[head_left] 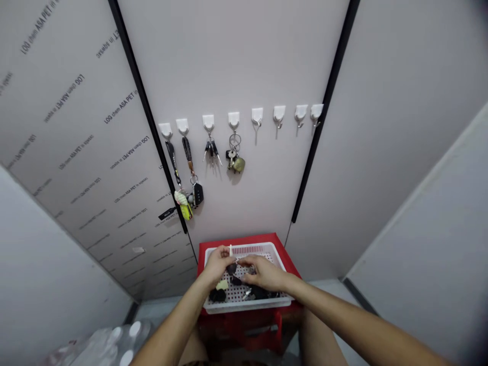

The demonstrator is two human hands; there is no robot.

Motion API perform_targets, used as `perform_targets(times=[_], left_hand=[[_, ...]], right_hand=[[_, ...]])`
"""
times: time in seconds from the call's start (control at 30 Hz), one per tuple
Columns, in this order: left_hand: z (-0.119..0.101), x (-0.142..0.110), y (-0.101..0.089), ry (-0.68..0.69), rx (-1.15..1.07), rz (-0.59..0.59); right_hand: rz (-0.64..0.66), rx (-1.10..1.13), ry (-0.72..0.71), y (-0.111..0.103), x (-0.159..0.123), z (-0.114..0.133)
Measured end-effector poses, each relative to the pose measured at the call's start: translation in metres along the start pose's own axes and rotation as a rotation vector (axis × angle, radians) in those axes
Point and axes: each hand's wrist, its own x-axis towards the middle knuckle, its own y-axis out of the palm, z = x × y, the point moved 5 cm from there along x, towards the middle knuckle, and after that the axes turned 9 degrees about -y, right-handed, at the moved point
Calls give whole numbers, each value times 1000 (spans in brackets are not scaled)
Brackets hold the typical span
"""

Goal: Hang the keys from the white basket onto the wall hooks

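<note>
Both my hands are over a white perforated basket [244,304] that rests on a red stool [280,247]. My left hand [218,263] and my right hand [263,272] pinch together at a small dark key item with a pale tip [231,265] held between them. More dark keys and a pale yellow fob [221,285] lie in the basket under my hands. On the wall above, a row of white hooks [257,115] runs left to right; the left ones carry key sets [233,155], the right ones are bare.
A black vertical strip [147,109] on the left and another [326,107] on the right divide the grey wall panels. Clear plastic bottles [114,340] stand on the floor at the lower left. A lanyard key set with a yellow fob [186,206] hangs lowest.
</note>
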Motion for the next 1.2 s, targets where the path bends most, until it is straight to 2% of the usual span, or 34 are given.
perform_targets(times=[0.1, 0.2, 0.33, 0.47, 0.57, 0.63, 0.73, 0.83, 0.93, 1.07, 1.2], left_hand=[[-19, -4, 7, 21, -216, 43], [-34, -6, 6, 37, -350, 16], [-46, -5, -3, 86, -483, -61], [-51, -2, -8, 89, -533, -115], [-62, -3, -2, 69, -463, -101], [-81, -7, 7, 88, -386, -64], [-128, -16, 23, 212, -270, -13], [-181, -27, 37, 378, -156, -29], [-221, -32, 48, 479, -46, -40], [-248, -28, 58, 538, 102, -78], [-260, -22, 61, 576, 201, -129]], right_hand=[[-72, 191, -9, 1, 11, 10], [-121, 306, 17, -2, 20, 13], [-238, 236, 41, -19, 22, 13], [-363, 127, -19, -47, 22, 20], [-410, 138, -37, -72, 28, 27], [-439, 172, -37, -93, 36, 35], [-577, 146, -62, -137, 49, 55], [-790, 95, -90, -185, 59, 79], [-931, 90, -153, -224, 70, 98], [-1085, 43, -174, -259, 80, 111], [-1186, -46, -113, -276, 89, 113]])
